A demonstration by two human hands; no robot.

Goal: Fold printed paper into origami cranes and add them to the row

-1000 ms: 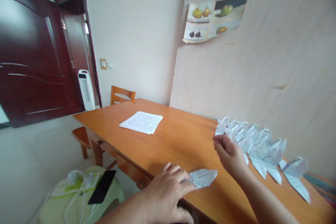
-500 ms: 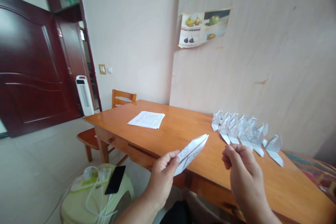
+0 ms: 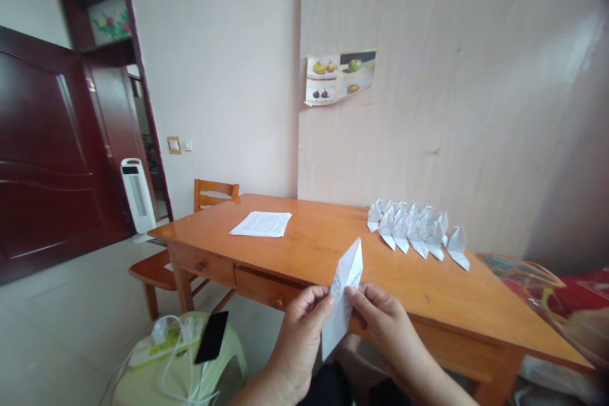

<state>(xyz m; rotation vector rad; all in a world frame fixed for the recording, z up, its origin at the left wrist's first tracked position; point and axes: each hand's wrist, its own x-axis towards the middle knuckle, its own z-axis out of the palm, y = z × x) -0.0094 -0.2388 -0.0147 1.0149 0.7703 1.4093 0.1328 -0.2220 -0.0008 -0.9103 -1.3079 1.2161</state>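
Observation:
A folded white paper (image 3: 340, 314) with a pointed top is held upright in front of the table's near edge. My left hand (image 3: 304, 330) pinches its left side between thumb and fingers. On its right side my right hand (image 3: 383, 317) grips it, thumb on the front face. Several folded paper figures (image 3: 419, 231) stand in rows on the far right of the wooden table (image 3: 328, 244). Toward the table's left lies a stack of printed sheets (image 3: 261, 224).
A pale stool (image 3: 137, 387) at the lower left bears a power strip (image 3: 157, 349), white cables and a black phone (image 3: 212, 337). A wooden chair (image 3: 159, 269) stands at the table's left end. Bags (image 3: 580, 298) lie beyond its right end.
My right hand has come left from beside the paper figures and taken hold of the folded paper. The paper is now more upright. The head view has shifted.

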